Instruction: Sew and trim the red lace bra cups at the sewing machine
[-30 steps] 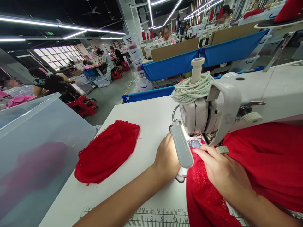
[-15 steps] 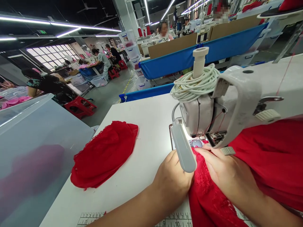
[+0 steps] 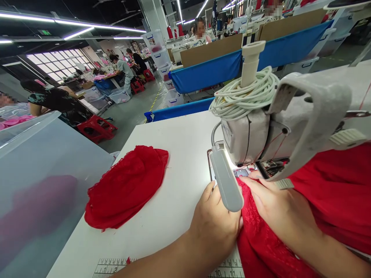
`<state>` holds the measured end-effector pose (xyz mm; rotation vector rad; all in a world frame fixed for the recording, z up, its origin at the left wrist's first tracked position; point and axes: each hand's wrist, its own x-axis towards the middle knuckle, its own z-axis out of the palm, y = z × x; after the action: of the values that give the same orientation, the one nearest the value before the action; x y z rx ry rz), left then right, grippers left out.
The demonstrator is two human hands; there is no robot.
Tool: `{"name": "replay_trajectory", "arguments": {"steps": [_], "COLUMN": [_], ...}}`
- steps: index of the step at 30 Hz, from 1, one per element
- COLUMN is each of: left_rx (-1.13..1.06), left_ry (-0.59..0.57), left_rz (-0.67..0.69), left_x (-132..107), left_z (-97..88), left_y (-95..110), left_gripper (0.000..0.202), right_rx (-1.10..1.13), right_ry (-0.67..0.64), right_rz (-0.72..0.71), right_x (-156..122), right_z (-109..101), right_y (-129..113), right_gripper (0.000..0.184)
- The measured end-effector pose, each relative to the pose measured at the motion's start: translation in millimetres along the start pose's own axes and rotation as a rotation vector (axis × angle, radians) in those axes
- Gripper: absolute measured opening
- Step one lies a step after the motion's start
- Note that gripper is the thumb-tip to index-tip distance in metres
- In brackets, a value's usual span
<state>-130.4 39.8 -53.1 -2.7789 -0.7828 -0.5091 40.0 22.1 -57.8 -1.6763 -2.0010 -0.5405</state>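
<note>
My left hand (image 3: 216, 222) rests on the white table beside the sewing machine's lamp bar (image 3: 226, 180), its fingers closed on the left edge of the red lace fabric (image 3: 261, 247). Laid flat on that same fabric, my right hand (image 3: 278, 210) points its fingertips toward the needle area (image 3: 246, 172). The white sewing machine (image 3: 290, 119) arches over both hands, with a coil of white cord (image 3: 243, 96) on top. More red cloth (image 3: 342, 193) lies bunched under the machine arm to the right.
A separate pile of red lace pieces (image 3: 127, 185) lies on the white table (image 3: 179, 135) to the left. A translucent plastic bin (image 3: 43, 185) stands at the far left. A printed ruler (image 3: 116, 266) runs along the front edge. Other people work at benches behind.
My left hand has drawn back toward me and closed on the fabric's edge. The view has moved closer to the machine. My right hand stays flat on the lace.
</note>
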Motion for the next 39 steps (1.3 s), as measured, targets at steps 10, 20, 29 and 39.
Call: {"name": "replay_trajectory", "arguments": {"steps": [10,20,29,39], "left_rx": [-0.024,-0.009,-0.035,-0.049], "left_ry": [0.047,0.080,0.086,0.040], "left_rz": [-0.062,-0.081,-0.082,-0.080], "left_x": [1.0,2.9,4.2,1.7], "left_z": [1.0,3.8,0.2,-4.0], "left_y": [3.3,1.6,3.0,3.8], "left_gripper": [0.061,0.069,0.070,0.061], "right_rx": [0.030,-0.007,0.055,0.095], "right_ry": [0.027,-0.019,0.023,-0.029], "right_rz": [0.010,0.042,-0.008,-0.018], "right_x": [5.0,2.5,6.2,-1.2], "right_z": [-3.9,-2.5,-5.4,-3.2], "right_y": [-0.1,0.4,0.9,1.8], "right_gripper": [0.041,0.039,0.040,0.038]}}
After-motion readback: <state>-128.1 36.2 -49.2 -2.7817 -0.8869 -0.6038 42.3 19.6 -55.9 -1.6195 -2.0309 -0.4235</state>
